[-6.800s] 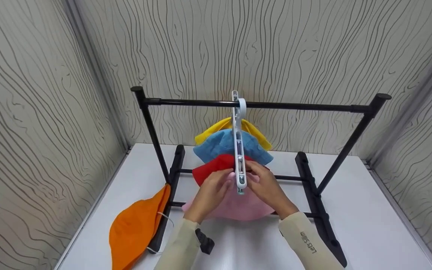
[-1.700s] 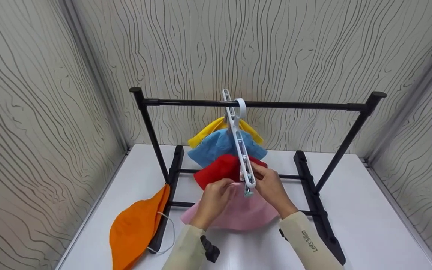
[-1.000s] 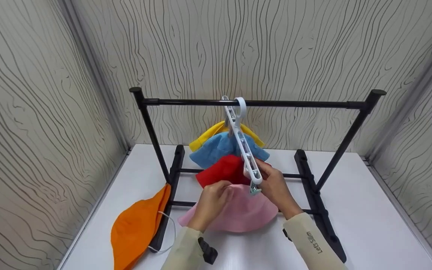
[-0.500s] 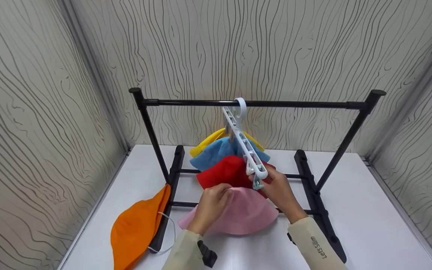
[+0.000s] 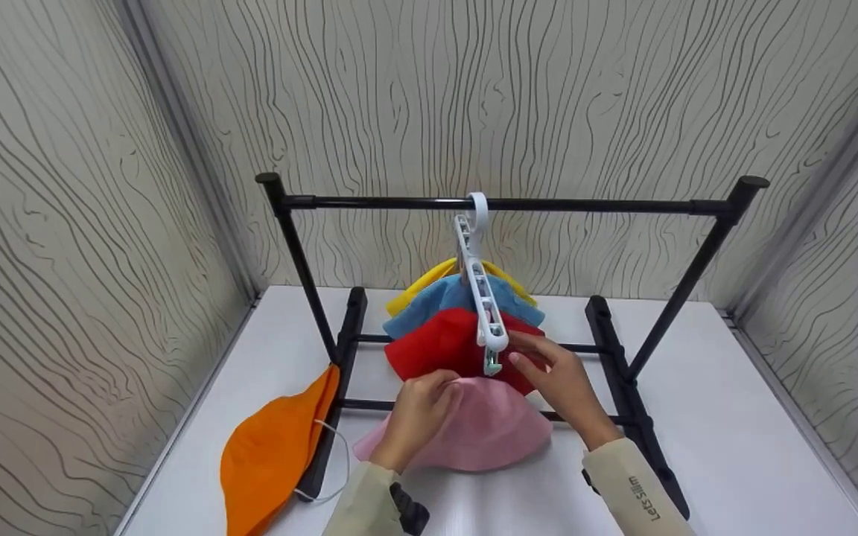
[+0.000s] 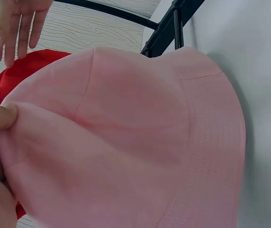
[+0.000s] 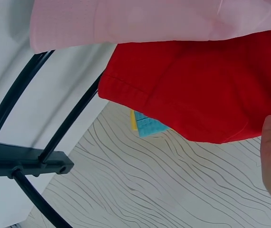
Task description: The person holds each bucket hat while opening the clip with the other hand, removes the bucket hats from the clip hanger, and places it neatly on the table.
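My left hand (image 5: 418, 413) pinches the crown of a pink bucket hat (image 5: 492, 432) between thumb and fingers. The left wrist view shows the thumb pressed on the pink cloth. Just above the pink hat, apart from it, hangs a pale clip (image 5: 492, 362) at the front end of a white hanger (image 5: 482, 298). My right hand (image 5: 567, 383) is beside that end, its fingers extended and holding nothing. From the hanger hang a red hat (image 5: 429, 350), a blue hat (image 5: 425, 309) and a yellow hat (image 5: 418, 286), one behind another. Their clips are mostly hidden.
A black rack (image 5: 593, 206) carries the hanger on its top bar and stands on a white table (image 5: 742, 417). To the left, an orange hat (image 5: 269, 454) with a white cord (image 5: 347, 454) leans against the rack's foot. Patterned wall panels (image 5: 585, 97) enclose the table.
Earlier the pink hat was up at the hanger's front end; it now sits lower, apart from the clip. The hanger's front swung right, then back left. My right hand has let go of the hanger.
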A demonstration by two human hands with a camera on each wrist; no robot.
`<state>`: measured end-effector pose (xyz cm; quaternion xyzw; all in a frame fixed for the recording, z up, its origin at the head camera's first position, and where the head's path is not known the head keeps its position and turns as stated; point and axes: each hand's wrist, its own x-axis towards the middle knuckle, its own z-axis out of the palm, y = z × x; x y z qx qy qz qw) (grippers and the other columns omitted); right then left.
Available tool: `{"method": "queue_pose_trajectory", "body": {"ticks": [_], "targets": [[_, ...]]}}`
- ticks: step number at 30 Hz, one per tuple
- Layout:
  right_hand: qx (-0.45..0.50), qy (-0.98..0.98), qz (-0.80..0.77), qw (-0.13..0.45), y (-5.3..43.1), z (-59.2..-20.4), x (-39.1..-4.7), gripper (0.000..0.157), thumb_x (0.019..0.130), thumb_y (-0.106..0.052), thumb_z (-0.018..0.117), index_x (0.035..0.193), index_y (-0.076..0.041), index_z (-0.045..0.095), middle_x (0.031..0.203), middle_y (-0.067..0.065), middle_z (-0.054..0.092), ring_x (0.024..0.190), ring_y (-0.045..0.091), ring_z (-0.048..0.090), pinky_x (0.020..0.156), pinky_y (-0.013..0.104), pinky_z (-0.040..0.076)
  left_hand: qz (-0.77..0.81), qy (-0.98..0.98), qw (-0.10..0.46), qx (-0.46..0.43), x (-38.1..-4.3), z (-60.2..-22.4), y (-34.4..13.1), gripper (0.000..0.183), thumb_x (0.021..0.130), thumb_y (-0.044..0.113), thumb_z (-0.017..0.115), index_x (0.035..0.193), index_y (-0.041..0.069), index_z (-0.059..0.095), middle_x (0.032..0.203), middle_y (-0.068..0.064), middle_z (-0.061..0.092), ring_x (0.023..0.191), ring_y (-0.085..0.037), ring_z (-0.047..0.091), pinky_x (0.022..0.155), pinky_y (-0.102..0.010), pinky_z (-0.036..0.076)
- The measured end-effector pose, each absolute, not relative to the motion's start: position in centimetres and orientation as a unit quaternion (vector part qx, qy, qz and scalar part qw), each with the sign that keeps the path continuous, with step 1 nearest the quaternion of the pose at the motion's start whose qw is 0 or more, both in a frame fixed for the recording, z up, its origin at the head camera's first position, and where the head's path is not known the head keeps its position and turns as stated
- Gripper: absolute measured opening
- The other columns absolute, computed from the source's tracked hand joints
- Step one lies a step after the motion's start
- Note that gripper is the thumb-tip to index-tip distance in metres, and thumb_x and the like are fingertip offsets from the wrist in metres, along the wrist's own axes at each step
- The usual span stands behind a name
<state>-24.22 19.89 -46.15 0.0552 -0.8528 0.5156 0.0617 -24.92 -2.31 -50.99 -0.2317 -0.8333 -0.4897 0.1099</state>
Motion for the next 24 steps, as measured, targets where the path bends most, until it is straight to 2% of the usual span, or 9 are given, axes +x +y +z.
{"method": "queue_pose_trajectory", "body": {"ticks": [6,15,24], "targets": [[0.051,-0.851,0.519,0.067,20.4,-46.7,-24.1,0.044,0.092,-0.028,0.065,0.132,-0.013,0.058,0.132,0.005,0.061,0.122,0.024,0.057,0.102,0.04,0.047,-0.492,-0.834,0.111,-0.226,-24.8,-51.2,-2.6,0.017,0.092,0.018,0.065,0.105,0.008,0.071,0.098,-0.005,0.074,0.09,-0.013,0.07,0.086,-0.026,0.056],[0.049,-0.856,0.509,0.074,20.9,-47.3,-23.9,0.041,0.093,-0.027,0.063,0.131,-0.012,0.059,0.132,0.007,0.061,0.123,0.025,0.056,0.098,0.036,0.051,-0.5,-0.823,0.148,-0.226,-25.0,-52.4,-3.4,0.012,0.092,0.012,0.065,0.097,0.004,0.072,0.091,-0.006,0.073,0.082,-0.013,0.068,0.081,-0.026,0.057],[0.056,-0.865,0.491,0.093,21.2,-48.1,-23.9,0.038,0.093,-0.025,0.063,0.128,-0.011,0.061,0.128,0.004,0.064,0.118,0.022,0.059,0.102,0.039,0.047,-0.5,-0.829,0.14,-0.208,-25.1,-53.2,-4.2,0.012,0.092,0.01,0.063,0.099,0.003,0.071,0.092,-0.007,0.073,0.083,-0.013,0.069,0.081,-0.027,0.057]]}}
